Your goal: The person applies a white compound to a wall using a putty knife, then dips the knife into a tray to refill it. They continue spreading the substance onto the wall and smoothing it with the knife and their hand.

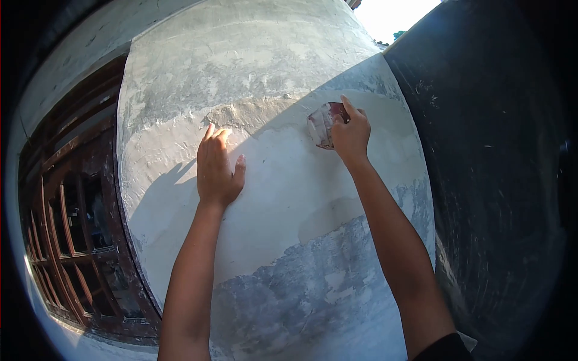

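My right hand [352, 132] grips a flat scraper [321, 124] with a dark reddish body smeared with pale plaster. Its face lies against the wall [259, 204], over a smooth band of light plaster, and my index finger points up along it. At the left, my left hand [218, 167] is raised at the plaster with fingers extended and thumb apart, holding nothing. Just above its fingertips runs a rough, wet-looking ridge of beige plaster [250, 114].
A brown wooden window frame [72, 253] with glass panes borders the wall on the left. On the right stands a dark surface [500, 168]. Bare grey-blue wall [289, 307] shows below the plaster, and sunlight crosses the upper part.
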The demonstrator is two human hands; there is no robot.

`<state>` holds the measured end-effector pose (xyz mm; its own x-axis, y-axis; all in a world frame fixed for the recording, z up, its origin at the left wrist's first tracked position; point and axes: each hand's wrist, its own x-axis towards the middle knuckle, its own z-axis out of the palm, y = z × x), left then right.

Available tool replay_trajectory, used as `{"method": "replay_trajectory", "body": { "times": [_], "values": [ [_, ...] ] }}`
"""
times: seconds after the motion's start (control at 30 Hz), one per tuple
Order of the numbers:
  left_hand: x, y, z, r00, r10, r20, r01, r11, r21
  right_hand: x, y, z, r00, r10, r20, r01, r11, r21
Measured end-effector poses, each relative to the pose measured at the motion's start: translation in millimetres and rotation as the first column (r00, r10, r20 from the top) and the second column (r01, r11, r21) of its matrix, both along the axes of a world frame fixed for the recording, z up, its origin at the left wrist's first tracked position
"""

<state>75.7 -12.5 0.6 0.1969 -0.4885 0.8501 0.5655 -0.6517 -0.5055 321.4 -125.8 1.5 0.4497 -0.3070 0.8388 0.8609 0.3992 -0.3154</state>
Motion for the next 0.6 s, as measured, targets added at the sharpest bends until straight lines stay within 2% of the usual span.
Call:
{"method": "replay_trajectory", "body": {
  "times": [0.07,0.13,0.2,0.27,0.3,0.37,0.47,0.6],
  "values": [
    [4,-2,-3,0.999,-0.036,0.004,0.035,0.999,0.03,-4,-10,-14,0.999,0.044,0.022,-0.044,0.999,-0.025],
    [12,-13,-11,1.0,-0.012,-0.023,0.014,0.998,0.055,2,-17,-29,1.0,0.004,-0.003,-0.004,0.999,-0.046],
    [31,-23,-26,0.997,-0.061,-0.039,0.063,0.997,0.054,13,-21,-46,0.999,-0.042,-0.026,0.041,0.997,-0.067],
    [57,-34,-46,0.983,-0.16,-0.094,0.163,0.987,0.017,30,-28,-64,0.999,0.013,-0.042,-0.015,0.999,-0.048],
    [71,-40,-57,0.972,-0.209,-0.109,0.211,0.977,0.014,34,-35,-74,0.999,-0.011,-0.051,0.008,0.998,-0.06],
    [101,-51,-77,0.95,-0.276,-0.145,0.276,0.961,-0.02,40,-54,-91,0.971,0.163,-0.177,-0.183,0.978,-0.098],
    [146,-64,-105,0.907,-0.38,-0.183,0.37,0.925,-0.088,50,-82,-118,0.974,0.093,-0.208,-0.126,0.981,-0.147],
    [200,-85,-134,0.834,-0.522,-0.177,0.5,0.852,-0.158,100,-103,-151,0.968,0.012,-0.252,-0.06,0.981,-0.184]
  ]
}}
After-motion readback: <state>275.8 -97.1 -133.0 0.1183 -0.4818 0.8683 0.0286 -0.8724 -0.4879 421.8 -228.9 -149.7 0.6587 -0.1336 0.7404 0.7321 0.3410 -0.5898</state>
